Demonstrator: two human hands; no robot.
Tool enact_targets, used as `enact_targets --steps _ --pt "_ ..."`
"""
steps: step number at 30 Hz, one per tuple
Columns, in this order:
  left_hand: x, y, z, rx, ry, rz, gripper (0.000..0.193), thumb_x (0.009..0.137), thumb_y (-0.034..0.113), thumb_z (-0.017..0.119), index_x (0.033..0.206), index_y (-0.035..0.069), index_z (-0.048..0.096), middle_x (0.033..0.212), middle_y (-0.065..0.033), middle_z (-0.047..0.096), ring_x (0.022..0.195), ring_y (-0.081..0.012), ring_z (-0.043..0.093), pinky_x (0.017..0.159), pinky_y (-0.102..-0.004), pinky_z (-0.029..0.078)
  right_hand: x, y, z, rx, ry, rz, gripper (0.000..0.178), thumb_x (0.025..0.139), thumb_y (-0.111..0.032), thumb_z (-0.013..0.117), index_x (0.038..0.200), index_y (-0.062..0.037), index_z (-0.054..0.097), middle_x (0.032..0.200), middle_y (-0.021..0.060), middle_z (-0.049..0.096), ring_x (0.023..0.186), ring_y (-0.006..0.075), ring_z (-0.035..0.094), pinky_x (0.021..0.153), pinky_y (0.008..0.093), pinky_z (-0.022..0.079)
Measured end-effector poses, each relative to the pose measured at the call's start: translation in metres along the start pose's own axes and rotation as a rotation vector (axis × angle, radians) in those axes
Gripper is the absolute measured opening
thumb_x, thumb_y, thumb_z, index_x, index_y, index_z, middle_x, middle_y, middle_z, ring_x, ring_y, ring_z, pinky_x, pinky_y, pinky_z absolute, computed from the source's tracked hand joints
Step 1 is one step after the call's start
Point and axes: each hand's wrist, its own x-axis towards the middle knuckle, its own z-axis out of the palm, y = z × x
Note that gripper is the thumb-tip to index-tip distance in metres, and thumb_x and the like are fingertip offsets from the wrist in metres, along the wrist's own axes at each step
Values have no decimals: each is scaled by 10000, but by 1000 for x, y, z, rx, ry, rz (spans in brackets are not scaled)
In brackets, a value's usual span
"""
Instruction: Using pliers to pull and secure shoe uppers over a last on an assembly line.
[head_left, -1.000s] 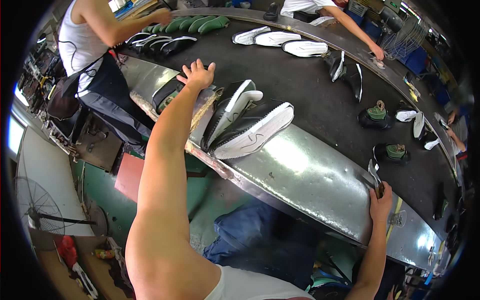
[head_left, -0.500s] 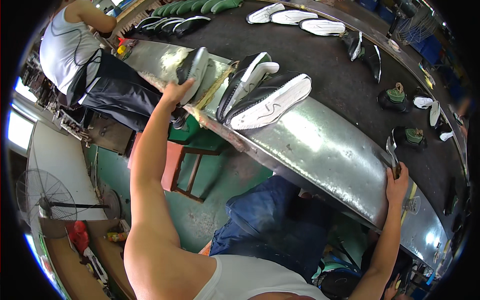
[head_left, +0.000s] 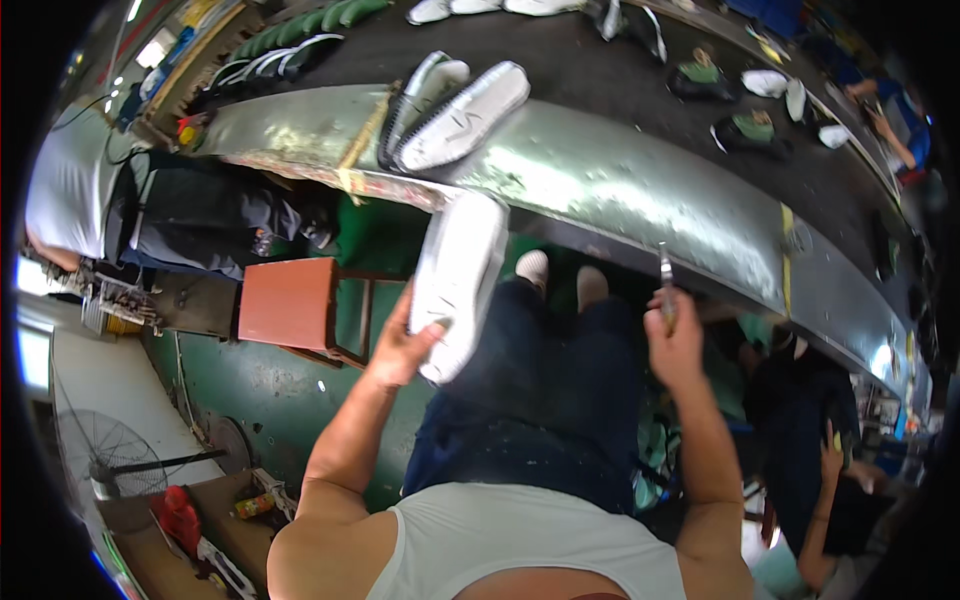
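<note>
My left hand (head_left: pixel 402 345) is closed round one end of a shoe (head_left: pixel 462 270), its white sole turned up, held in front of the bench's near edge. In my right hand (head_left: pixel 678 335) I grip a hand tool with a slim metal end (head_left: pixel 667 265) pointing away from me; its exact kind is unclear. The tool is apart from the shoe, above my lap. Two more shoes lie on the metal-covered bench edge: a dark one with a white sole (head_left: pixel 465 118) and another (head_left: pixel 425 95) beside it, leaning together.
The sheet-metal bench edge (head_left: pixel 620 170) curves across ahead, bordering a dark work surface (head_left: pixel 560 60) with several shoes. A red-topped stool (head_left: pixel 288 303) stands at left, near a person (head_left: pixel 75 190). Other people work at far right (head_left: pixel 905 120) and lower right (head_left: pixel 830 455).
The left hand has brought the shoe from the bench back toward my body, its sole now upward. The right hand has lifted the tool off the bench edge and come inward. My view has shifted.
</note>
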Motion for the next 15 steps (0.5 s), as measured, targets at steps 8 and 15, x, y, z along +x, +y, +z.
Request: enact_targets --steps 8,15 --pt "14 -89 113 1050 -812 -176 725 842 429 763 1377 -5 539 1303 -226 604 1208 -350 593 1039 -388 466 -124 77 76 351 30 528 613 768 -271 849 1232 20 573 1114 152 684 1025 260 676 909 358 520" --pt "21 -98 192 1177 -636 15 369 938 396 634 906 36 709 860 -202 687 829 -379 673 730 -462 519 -146 82 25 438 -67 590 577 759 -234 830 1220 12 587 1102 141 690 1012 231 669 912 349 514"
